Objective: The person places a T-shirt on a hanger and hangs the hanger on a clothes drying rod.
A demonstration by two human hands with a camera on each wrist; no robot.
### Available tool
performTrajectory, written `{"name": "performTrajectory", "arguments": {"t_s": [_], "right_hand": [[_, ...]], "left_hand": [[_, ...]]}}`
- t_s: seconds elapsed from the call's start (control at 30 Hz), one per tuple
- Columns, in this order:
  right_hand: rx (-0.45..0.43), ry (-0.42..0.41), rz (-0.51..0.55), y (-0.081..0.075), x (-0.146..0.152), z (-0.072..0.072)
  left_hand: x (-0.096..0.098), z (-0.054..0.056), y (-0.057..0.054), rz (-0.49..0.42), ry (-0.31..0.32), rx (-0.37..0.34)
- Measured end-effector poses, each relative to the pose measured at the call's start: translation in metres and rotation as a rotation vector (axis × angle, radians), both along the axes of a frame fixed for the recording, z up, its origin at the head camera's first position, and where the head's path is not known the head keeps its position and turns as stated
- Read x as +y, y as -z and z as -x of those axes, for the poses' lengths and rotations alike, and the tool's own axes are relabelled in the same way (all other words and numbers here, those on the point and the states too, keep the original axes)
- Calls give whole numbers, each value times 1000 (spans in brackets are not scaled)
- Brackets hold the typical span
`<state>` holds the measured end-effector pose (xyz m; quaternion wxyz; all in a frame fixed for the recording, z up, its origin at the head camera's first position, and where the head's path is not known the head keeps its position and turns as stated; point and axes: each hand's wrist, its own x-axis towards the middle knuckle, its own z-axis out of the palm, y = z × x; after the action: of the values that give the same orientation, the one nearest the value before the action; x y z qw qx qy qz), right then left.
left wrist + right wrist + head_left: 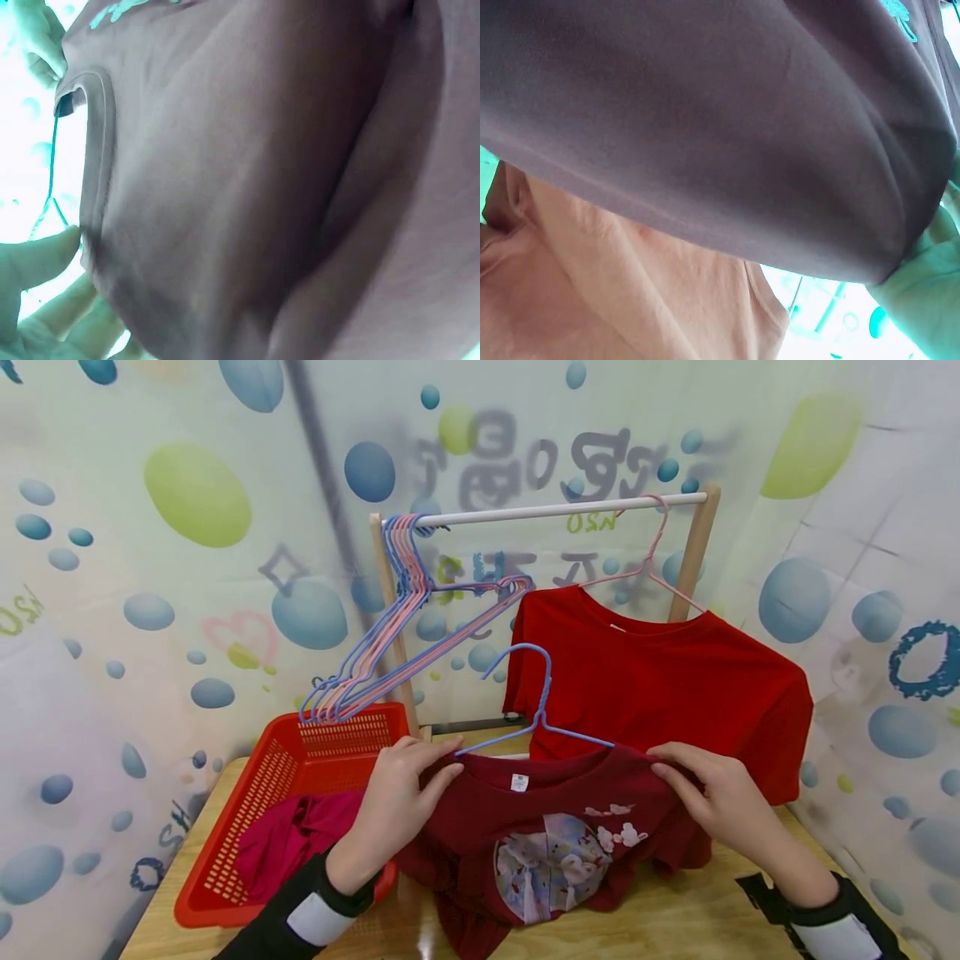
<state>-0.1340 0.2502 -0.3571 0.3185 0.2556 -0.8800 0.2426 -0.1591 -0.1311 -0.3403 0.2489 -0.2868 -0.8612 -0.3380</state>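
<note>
A maroon T-shirt [468, 818] with a printed round picture hangs between both hands, a blue wire hanger [542, 693] inside its neck. The hanger's hook stands up above the collar. My left hand [393, 797] pinches the shirt's shoulder at the left end of the collar, thumb in front. On the other shoulder, my right hand [723, 797] holds the cloth between thumb and fingers. The hanger's arm ends are hidden under the fabric. In the left wrist view, the left hand [49, 292] grips beside the collar; the right wrist view shows mostly maroon cloth [705, 135].
Behind stands a rack with a white rod [540, 512] and wooden posts. A red T-shirt [660, 685] hangs there on a pink hanger [648, 564]. Several blue and pink hangers [401, 610] crowd the rod's left end. A red basket [217, 835] at left holds a magenta garment [292, 839].
</note>
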Motion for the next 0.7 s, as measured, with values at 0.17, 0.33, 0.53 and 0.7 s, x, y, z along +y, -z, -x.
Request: {"name": "performTrajectory", "arguments": {"t_s": [0.17, 0.33, 0.53, 0.7], "right_hand": [[21, 57, 3, -1, 8, -3], [41, 116, 8, 0, 15, -7], [75, 181, 19, 0, 26, -10], [108, 224, 28, -1, 33, -10]], "left_hand": [[1, -5, 2, -33, -16, 15], [3, -14, 3, -169, -82, 95], [7, -26, 9, -299, -129, 76], [11, -32, 20, -406, -136, 2]]}}
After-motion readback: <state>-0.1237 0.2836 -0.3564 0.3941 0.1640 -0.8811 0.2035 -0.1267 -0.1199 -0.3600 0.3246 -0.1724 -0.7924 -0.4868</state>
